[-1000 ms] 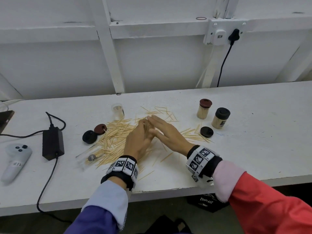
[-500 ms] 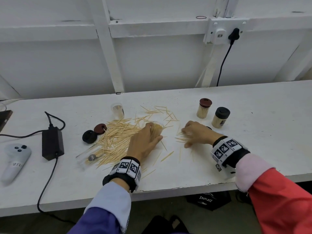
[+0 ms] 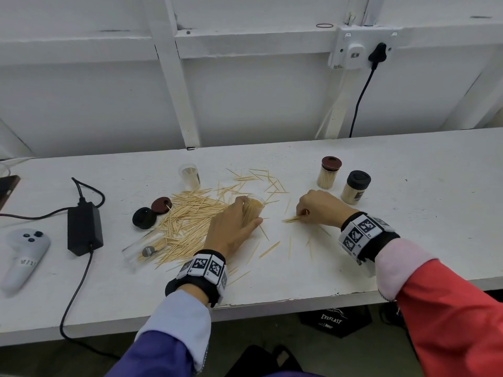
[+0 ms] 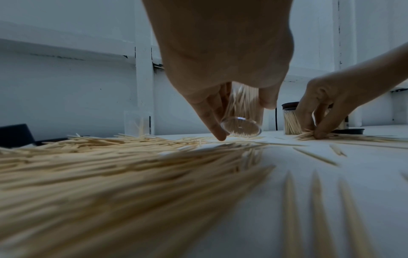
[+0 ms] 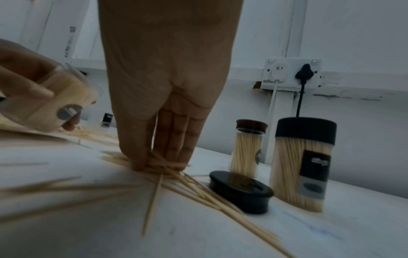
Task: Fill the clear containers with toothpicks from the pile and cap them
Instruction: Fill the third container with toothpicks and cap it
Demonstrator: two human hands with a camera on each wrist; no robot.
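My left hand (image 3: 239, 221) grips a clear container (image 3: 255, 206) nearly full of toothpicks, tilted just above the table; in the left wrist view its round bottom (image 4: 240, 126) faces the camera. My right hand (image 3: 303, 213) pinches a small bunch of toothpicks (image 3: 291, 219) against the table, fingertips (image 5: 159, 162) pointing down. The main toothpick pile (image 3: 187, 221) spreads out left of the left hand. A second clear container (image 3: 189, 174) stands open at the back with a few picks in it. A third one (image 3: 144, 250) lies on its side by the pile.
Two capped, filled containers stand at the right, brown-capped (image 3: 329, 172) and black-capped (image 3: 355, 187). Loose caps: black (image 3: 143, 217) and brown (image 3: 161, 204) left of the pile, another black (image 5: 240, 192) by my right hand. A power adapter (image 3: 85, 228) and controller (image 3: 23, 257) lie far left.
My right hand left the container mouth, moved right and closed on scattered toothpicks. My left hand kept hold of the container, which now shows its toothpick filling.
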